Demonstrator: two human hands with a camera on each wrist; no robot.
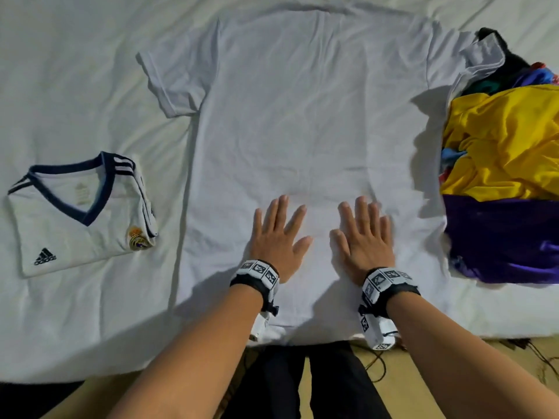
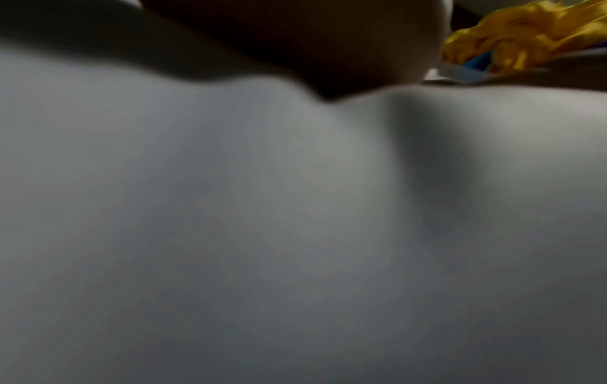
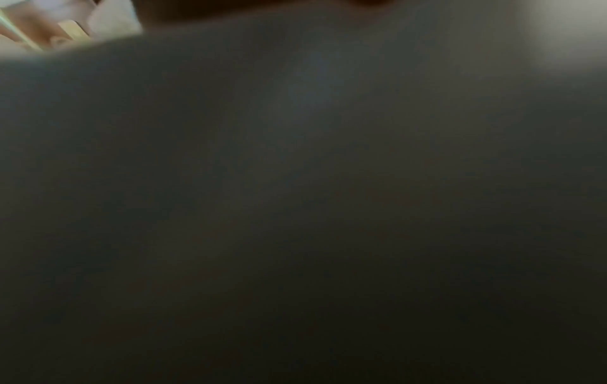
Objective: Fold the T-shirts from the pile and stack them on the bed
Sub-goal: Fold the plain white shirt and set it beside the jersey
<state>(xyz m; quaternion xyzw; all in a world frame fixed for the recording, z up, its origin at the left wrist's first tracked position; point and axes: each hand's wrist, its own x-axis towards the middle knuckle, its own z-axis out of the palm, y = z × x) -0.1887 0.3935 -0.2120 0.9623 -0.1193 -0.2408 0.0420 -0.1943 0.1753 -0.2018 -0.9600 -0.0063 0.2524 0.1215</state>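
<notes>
A plain white T-shirt (image 1: 302, 116) lies spread flat on the bed, collar at the far end, hem at the near edge. My left hand (image 1: 279, 234) and right hand (image 1: 364, 234) lie flat on its lower part, side by side, fingers straight and spread. A folded white jersey (image 1: 81, 219) with a navy V-collar rests on the left. The pile (image 1: 502, 164) of yellow, purple and dark shirts sits at the right; the spread shirt's right sleeve (image 1: 484, 58) lies up against it. Both wrist views are dark and blurred against white cloth (image 2: 262, 207); yellow fabric (image 2: 525, 36) shows in the left one.
The white bed sheet (image 1: 75, 71) covers the bed; its near edge (image 1: 90, 376) runs along the bottom. Below it are a tan floor, dark trousers (image 1: 302, 376) and cables (image 1: 378, 367) by the bed's edge.
</notes>
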